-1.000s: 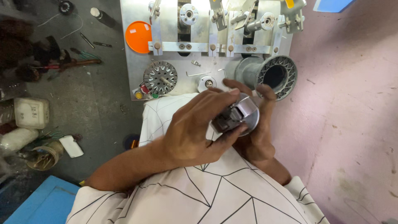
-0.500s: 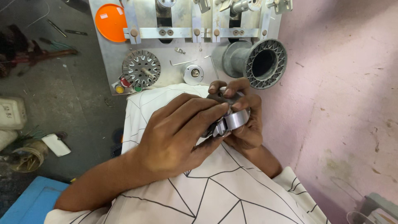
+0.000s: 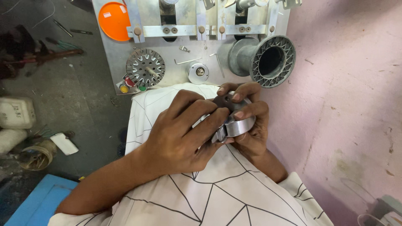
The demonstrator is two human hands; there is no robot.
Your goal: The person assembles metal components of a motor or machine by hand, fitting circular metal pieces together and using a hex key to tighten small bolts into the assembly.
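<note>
We have drawn the metal part closer; left hand and right hand both still grip it, work unfinished

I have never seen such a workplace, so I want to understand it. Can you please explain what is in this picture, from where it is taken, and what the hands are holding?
The picture comes from a camera worn on a person's head, looking down at their own lap and hands. No robot is here.

The left hand and the right hand together hold a small round metal part, shiny and ring-shaped. The fingers of the right hand curl over its top, while the left hand covers most of it from the side. The person wears a white shirt with thin black lines.

In front stands a grey metal panel. On it are an orange disc, a toothed metal wheel, three small coloured buttons and a wide ribbed metal tube.

At the left is a dark floor with tools. At the right is a pink wall.
</note>
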